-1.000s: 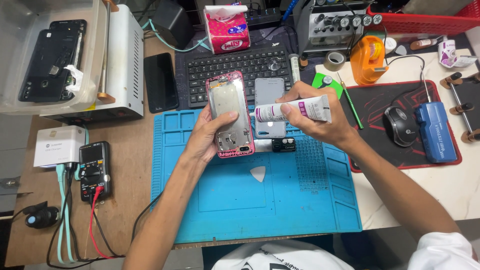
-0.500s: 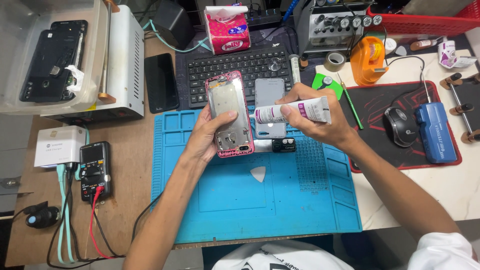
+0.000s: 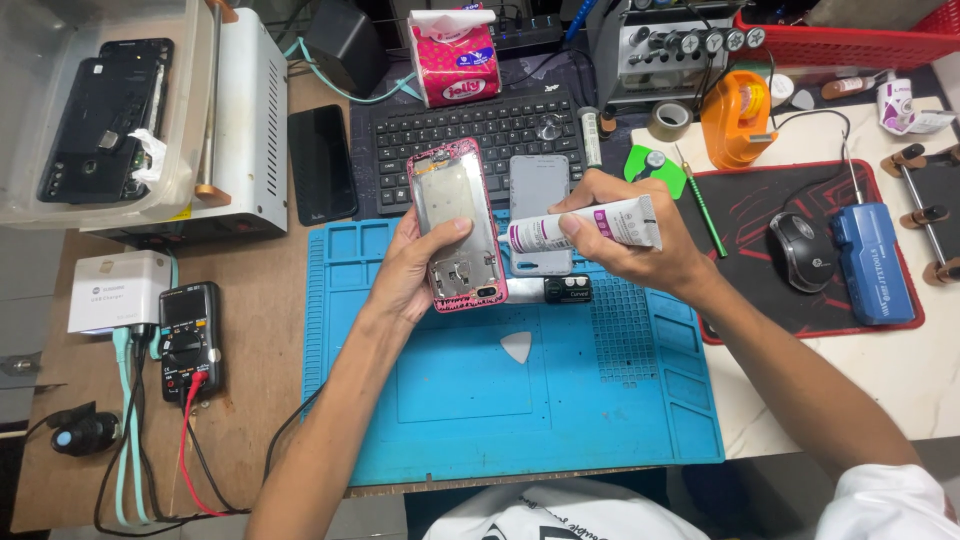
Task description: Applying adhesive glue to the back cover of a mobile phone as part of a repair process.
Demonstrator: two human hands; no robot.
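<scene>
- Gripping a pink phone frame [image 3: 457, 225], the left hand [image 3: 415, 268] is keeping it face up over the far edge of the blue mat [image 3: 500, 400]; its fingers are wrapping the frame's left side, thumb lying across the inner plate.
- Squeezing a white tube [image 3: 590, 225], the right hand [image 3: 630, 235] is holding it level, its purple nozzle end pointing toward the frame's right edge; fingers are clenching around the tube.
- Lying just behind the tube: a grey phone back [image 3: 540, 200], flat on the mat's far edge.
- Resting on the mat near the person: a white triangular pick [image 3: 517, 346].
- Sitting beyond the mat: a black keyboard [image 3: 480, 135] and a pink tissue pack [image 3: 455, 58].
- Standing to the left on the desk [image 3: 250, 330]: a black multimeter [image 3: 188, 335] with red and black leads.
- Lying to the right: a mouse [image 3: 800, 250] on a black-and-red pad [image 3: 760, 215].
</scene>
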